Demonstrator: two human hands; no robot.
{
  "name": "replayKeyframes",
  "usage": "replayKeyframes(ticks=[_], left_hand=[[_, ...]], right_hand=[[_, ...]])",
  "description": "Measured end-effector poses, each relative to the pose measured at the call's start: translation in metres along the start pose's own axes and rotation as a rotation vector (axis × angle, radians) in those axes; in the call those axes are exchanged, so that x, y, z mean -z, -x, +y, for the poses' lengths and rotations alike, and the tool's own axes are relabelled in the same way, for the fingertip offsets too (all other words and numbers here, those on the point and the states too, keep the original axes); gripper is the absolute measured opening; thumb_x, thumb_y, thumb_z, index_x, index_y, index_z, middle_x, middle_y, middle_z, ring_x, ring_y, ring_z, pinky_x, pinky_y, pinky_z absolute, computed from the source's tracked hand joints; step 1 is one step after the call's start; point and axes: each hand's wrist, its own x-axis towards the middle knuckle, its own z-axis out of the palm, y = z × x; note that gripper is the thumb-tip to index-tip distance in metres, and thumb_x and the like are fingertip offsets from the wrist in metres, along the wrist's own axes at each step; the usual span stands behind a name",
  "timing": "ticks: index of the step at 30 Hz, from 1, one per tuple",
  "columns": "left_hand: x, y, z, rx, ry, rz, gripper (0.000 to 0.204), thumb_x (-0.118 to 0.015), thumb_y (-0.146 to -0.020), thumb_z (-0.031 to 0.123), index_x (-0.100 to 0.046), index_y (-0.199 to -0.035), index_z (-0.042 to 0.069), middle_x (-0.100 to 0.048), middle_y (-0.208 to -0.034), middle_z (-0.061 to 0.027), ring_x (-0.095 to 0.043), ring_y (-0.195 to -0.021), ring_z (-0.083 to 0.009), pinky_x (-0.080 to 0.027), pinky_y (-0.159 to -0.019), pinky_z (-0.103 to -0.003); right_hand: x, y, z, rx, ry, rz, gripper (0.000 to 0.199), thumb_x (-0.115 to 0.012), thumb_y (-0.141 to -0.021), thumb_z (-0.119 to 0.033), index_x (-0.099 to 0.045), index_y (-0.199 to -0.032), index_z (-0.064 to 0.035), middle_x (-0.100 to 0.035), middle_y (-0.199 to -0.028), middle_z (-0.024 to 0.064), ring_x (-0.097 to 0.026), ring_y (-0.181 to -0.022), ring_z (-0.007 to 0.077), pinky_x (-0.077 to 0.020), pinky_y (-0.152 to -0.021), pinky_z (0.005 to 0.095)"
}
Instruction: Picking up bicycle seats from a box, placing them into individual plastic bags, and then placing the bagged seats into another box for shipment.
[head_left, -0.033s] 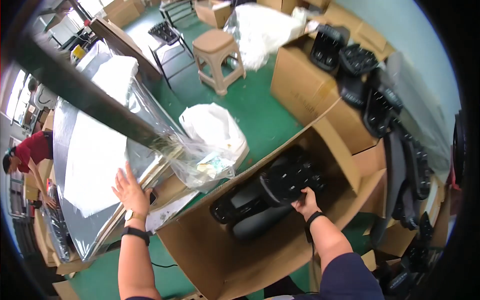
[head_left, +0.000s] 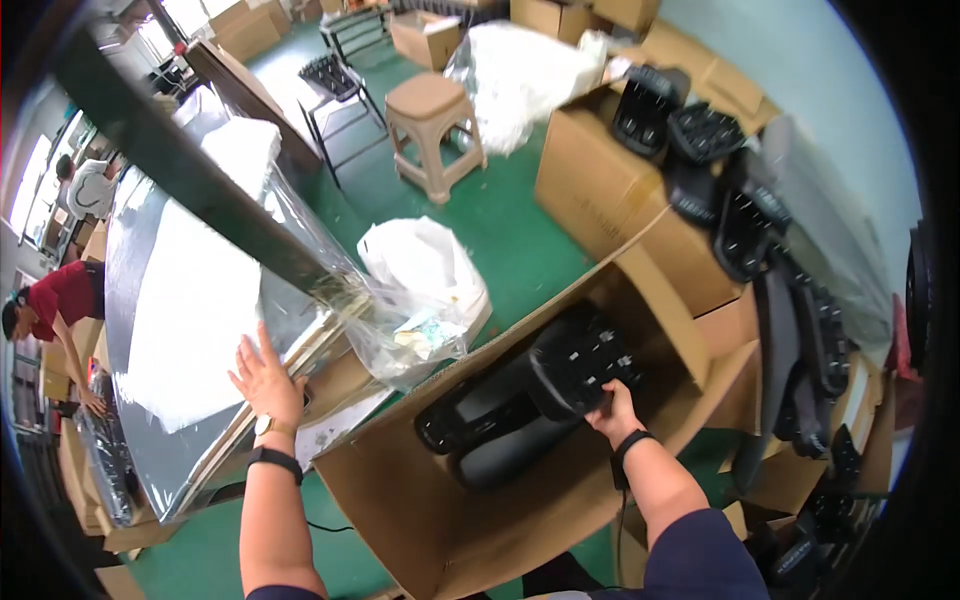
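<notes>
Right hand (head_left: 612, 405) grips the near right end of a black moulded seat part (head_left: 530, 400) lying in the open carton (head_left: 420, 500), long axis running left-right. Left hand (head_left: 268, 378), fingers spread, rests empty on the plastic-wrapped panel (head_left: 190, 320) to the left.

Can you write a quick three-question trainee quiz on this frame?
1. True or false: the right hand grips a black moulded part inside the open cardboard box.
2. The left hand rests on: A) the plastic stool, B) the clear plastic sheeting, C) the white bag.
3. What colour is the floor?

Key: 1 true; 2 B; 3 green.
</notes>
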Motion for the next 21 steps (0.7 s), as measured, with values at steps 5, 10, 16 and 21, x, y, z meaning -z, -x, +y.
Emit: replayKeyframes(ticks=[5,10,16,21], left_hand=[[0.049,0.009,-0.008,0.064,0.132,-0.238,0.121,-0.084,-0.061,0.032,-0.005,-0.151,0.019,-0.010,-0.153,-0.0223,-0.014,-0.142,-0.0362,-0.011,-0.113,-0.055],[0.091,0.072,-0.031,-0.286,0.331,-0.022,0.119,-0.085,-0.058,0.039,-0.013,-0.149,0.014,-0.014,-0.152,-0.0224,-0.018,-0.141,-0.0359,-0.019,-0.112,-0.053],[0.124,0.190,-0.059,-0.961,0.942,0.017,0.124,-0.089,-0.048,0.034,-0.019,-0.145,0.003,-0.024,-0.146,-0.0262,-0.026,-0.135,-0.0420,-0.025,-0.112,-0.045],[0.109,0.224,-0.153,-0.801,1.355,0.006,0.098,-0.087,-0.049,0.024,-0.038,-0.132,0.006,-0.050,-0.121,-0.0191,-0.049,-0.111,-0.0375,-0.040,-0.098,-0.041]], right_hand=[[-0.141,0.166,0.077,0.159,0.546,0.473,0.039,-0.051,-0.072,-0.023,-0.062,-0.101,0.0004,-0.067,-0.092,0.0161,-0.063,-0.082,0.0305,-0.0514,-0.080,0.0380],[-0.149,0.323,0.128,0.182,0.609,0.438,0.039,-0.050,-0.072,-0.018,-0.063,-0.097,0.0091,-0.068,-0.093,0.0213,-0.067,-0.078,0.0311,-0.0540,-0.080,0.0386],[-0.169,0.423,0.197,0.186,0.828,0.270,0.045,-0.052,-0.072,-0.019,-0.061,-0.108,0.0069,-0.066,-0.099,0.0216,-0.066,-0.089,0.0296,-0.0528,-0.085,0.0374],[-0.217,0.379,0.245,0.278,1.049,0.211,0.047,-0.052,-0.071,-0.016,-0.059,-0.112,0.0065,-0.065,-0.104,0.0200,-0.064,-0.093,0.0283,-0.0526,-0.085,0.0375]])
